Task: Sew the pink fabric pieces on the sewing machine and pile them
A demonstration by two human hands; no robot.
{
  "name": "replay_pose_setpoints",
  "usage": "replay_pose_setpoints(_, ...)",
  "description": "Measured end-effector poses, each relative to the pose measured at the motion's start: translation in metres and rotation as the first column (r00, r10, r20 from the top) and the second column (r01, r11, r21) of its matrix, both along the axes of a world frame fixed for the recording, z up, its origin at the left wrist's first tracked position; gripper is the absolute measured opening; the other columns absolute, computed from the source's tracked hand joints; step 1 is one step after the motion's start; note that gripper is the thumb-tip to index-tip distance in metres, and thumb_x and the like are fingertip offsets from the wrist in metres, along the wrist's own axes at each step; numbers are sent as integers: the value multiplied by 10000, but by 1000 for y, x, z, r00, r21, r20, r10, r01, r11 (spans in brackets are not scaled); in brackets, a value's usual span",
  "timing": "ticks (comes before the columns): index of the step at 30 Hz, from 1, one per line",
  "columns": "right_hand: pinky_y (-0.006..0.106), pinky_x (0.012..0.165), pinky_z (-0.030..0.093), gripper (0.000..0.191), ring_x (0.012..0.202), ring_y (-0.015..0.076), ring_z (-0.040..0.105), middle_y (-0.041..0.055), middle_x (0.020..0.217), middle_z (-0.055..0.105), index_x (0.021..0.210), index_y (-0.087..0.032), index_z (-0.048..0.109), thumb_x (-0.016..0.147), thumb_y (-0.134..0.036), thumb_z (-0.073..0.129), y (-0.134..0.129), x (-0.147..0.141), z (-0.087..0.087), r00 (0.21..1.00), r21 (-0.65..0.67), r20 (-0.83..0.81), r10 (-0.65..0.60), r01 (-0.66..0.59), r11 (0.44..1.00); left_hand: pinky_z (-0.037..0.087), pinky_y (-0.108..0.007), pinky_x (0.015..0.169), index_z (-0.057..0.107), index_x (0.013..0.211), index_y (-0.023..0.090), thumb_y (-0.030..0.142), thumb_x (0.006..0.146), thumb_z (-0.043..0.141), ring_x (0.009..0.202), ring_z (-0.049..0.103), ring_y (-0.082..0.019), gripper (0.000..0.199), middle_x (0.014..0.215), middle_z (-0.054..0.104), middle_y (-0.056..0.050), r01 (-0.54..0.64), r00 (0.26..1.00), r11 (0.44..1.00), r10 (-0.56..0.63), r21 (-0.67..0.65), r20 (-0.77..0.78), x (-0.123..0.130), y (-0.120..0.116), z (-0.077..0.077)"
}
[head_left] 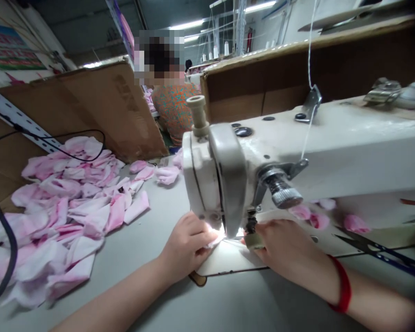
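Note:
A white sewing machine point(332, 147) reaches in from the right, its lamp lighting the needle area. My left hand point(188, 242) is closed on a small piece of pale fabric point(214, 239) just left of the needle area. On the other side, my right hand point(283, 244), with a red band at the wrist, is beside the presser area, its fingertips partly hidden behind the machine's parts; what they hold cannot be made out. White thread point(310, 55) runs down to the machine's guides.
Pink and white fabric pieces point(72, 198) lie heaped on the table at left, near a black cable point(2, 221). Scissors point(376, 251) and small pink rolls point(320, 221) lie at right. Cardboard panels point(100, 110) stand behind; a person point(176, 108) sits beyond.

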State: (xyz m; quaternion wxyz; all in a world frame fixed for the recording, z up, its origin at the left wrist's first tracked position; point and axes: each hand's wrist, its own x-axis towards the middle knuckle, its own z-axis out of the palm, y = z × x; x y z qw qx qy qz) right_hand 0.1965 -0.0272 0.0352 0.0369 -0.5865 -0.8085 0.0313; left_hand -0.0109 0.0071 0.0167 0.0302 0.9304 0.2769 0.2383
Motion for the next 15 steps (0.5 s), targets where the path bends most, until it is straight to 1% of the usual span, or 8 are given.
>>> replay_pose_setpoints(3, 252, 432, 270, 199, 511, 171, 547, 47, 570, 597, 625, -183, 549, 759, -285, 442, 1, 3, 2, 1000, -13, -1, 7, -7, 1000, 408, -274, 637, 576, 862, 204, 204, 820, 410, 664, 509, -130, 171, 730, 569, -7, -16, 1000, 999, 16, 44, -11, -2, -2, -1)
replay_pose_setpoints(6, 257, 422, 236, 198, 516, 188, 553, 31, 580, 597, 614, -194, 534, 757, -281, 429, 5, 7, 4, 1000, -20, 11, -23, 23, 1000, 410, -274, 618, 599, 812, 203, 219, 823, 405, 658, 511, -136, 195, 711, 571, -16, -39, 999, 997, 41, 71, -26, -1, -2, -1)
replay_pose_setpoints(8, 259, 421, 215, 187, 505, 188, 550, 19, 573, 592, 617, -198, 531, 755, -262, 422, 6, 8, 6, 999, -16, 10, -35, 35, 999, 416, -266, 616, 612, 780, 209, 217, 818, 409, 664, 515, -136, 206, 698, 577, -16, -60, 998, 997, 60, 48, -8, 0, -1, -1)
replay_pose_setpoints(11, 259, 415, 188, 199, 490, 180, 541, 14, 543, 578, 584, -199, 523, 752, -252, 431, 7, 8, 6, 1000, -25, 7, -21, 21, 999, 421, -262, 633, 622, 759, 222, 197, 797, 431, 672, 522, -135, 197, 667, 588, -1, -92, 996, 995, 92, -38, 5, 3, -1, 1)
replay_pose_setpoints(15, 251, 412, 188, 231, 478, 155, 528, 13, 523, 563, 553, -193, 508, 756, -267, 425, 9, 10, 3, 999, -4, -3, -34, 34, 999, 419, -278, 645, 616, 799, 225, 172, 779, 434, 657, 516, -137, 191, 683, 590, 4, -106, 992, 992, 100, -66, -81, 4, -3, 4)
